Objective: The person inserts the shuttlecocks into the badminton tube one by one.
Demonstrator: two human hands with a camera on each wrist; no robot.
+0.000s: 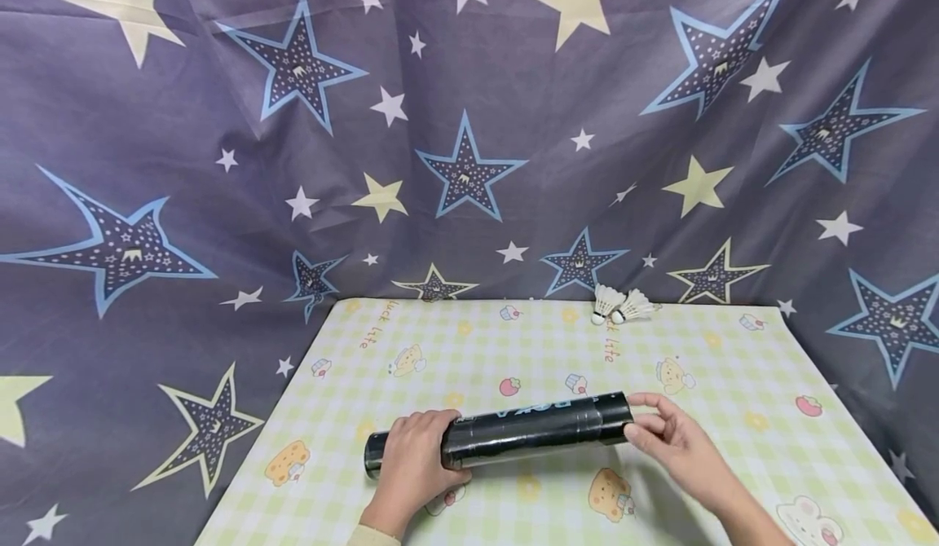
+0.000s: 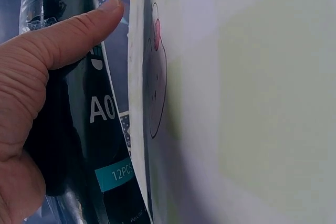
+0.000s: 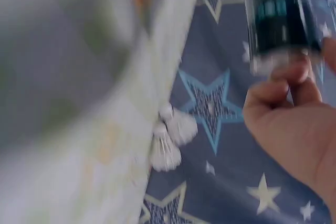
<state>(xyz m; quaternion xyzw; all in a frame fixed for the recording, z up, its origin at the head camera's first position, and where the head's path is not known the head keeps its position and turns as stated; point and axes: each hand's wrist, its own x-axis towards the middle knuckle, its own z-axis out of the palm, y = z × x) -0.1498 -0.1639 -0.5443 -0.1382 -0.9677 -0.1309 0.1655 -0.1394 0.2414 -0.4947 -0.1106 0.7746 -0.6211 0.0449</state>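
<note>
A long black shuttlecock tube (image 1: pixel 535 430) is held slanting over the table, its right end higher than its left. My left hand (image 1: pixel 418 456) grips it near the left end; in the left wrist view the thumb lies across the printed tube (image 2: pixel 79 108). At the other end, my right hand (image 1: pixel 678 444) has its thumb and forefinger at the rim. Closer up, the fingers of the right hand (image 3: pixel 294 114) bend against the pale end of the tube (image 3: pixel 275 19), with motion blur there. The inside of the tube is hidden.
Two white shuttlecocks (image 1: pixel 616 306) lie together at the far edge of the table, by the star-patterned curtain (image 1: pixel 469 81). A green-checked cloth (image 1: pixel 477 342) with cartoon prints covers the table. The curtain hangs behind the table and along its sides.
</note>
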